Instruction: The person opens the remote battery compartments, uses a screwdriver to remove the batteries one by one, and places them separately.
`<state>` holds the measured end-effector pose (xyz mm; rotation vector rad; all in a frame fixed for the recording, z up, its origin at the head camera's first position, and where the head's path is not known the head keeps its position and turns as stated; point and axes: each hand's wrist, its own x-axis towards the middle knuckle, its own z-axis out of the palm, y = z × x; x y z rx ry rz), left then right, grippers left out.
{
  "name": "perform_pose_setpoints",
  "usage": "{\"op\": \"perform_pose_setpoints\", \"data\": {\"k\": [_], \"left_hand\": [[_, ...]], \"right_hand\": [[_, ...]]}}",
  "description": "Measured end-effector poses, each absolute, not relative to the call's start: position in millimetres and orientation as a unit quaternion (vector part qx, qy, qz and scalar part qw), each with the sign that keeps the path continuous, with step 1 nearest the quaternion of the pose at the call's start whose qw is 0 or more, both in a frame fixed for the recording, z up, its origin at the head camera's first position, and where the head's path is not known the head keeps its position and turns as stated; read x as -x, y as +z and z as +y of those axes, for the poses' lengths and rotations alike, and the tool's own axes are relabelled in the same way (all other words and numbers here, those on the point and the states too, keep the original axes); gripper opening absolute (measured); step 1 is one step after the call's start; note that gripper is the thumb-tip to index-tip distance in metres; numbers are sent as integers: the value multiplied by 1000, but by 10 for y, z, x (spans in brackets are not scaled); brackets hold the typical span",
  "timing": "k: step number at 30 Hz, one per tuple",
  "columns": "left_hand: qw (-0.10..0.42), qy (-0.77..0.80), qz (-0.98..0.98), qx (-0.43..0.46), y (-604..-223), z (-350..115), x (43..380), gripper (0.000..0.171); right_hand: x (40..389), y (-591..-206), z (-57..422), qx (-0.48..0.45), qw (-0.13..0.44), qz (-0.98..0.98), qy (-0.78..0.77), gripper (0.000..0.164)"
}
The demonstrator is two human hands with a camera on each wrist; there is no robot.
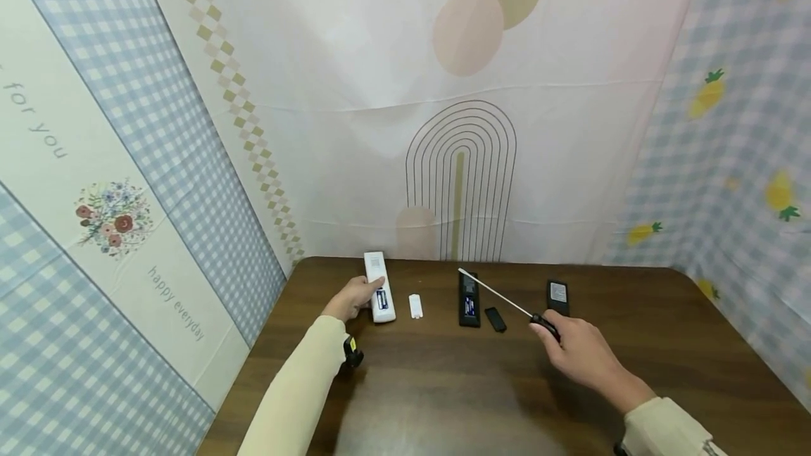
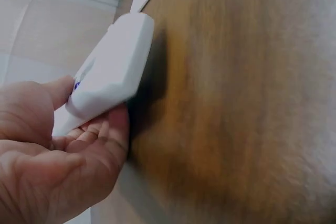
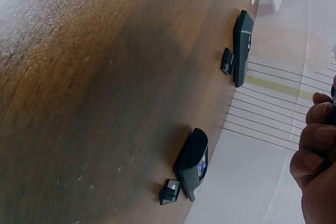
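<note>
Biggest thing here is the patterned cloth backdrop (image 1: 355, 174), then the brown wood-grain counter (image 1: 431, 400) in front of it. Next up, the hands. The right hand (image 1: 579, 347) has its fingers curled round the black handle of a long tool (image 1: 507, 300) with a thin, pale shaft. From the head view its tip crosses the far end of the long black remote (image 1: 469, 286) — can't tell how high above it.

The left hand (image 1: 348, 299) is gripping the white remote (image 1: 375, 269) near the counter's far left corner, thumb on top and other fingers underneath. A shorter black remote (image 1: 558, 293) lies just past the right hand, partly hidden by it.

Small stuff: a white cover (image 1: 415, 306) just right of the white remote, a black cover (image 1: 495, 319) just beside the long black one, and a little black piece (image 3: 169, 191) right by the shorter one. Batteries (image 1: 469, 307) show in the long black remote — the white one too.
</note>
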<state>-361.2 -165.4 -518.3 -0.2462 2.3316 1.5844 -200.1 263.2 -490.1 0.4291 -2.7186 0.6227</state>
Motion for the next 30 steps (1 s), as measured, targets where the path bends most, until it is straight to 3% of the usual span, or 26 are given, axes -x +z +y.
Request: {"op": "perform_pose_setpoints", "data": {"k": [30], "left_hand": [[161, 669, 726, 3, -5236, -1190, 3320, 32]], "right_hand": [[2021, -4883, 2541, -169, 151, -949, 219, 27]]}}
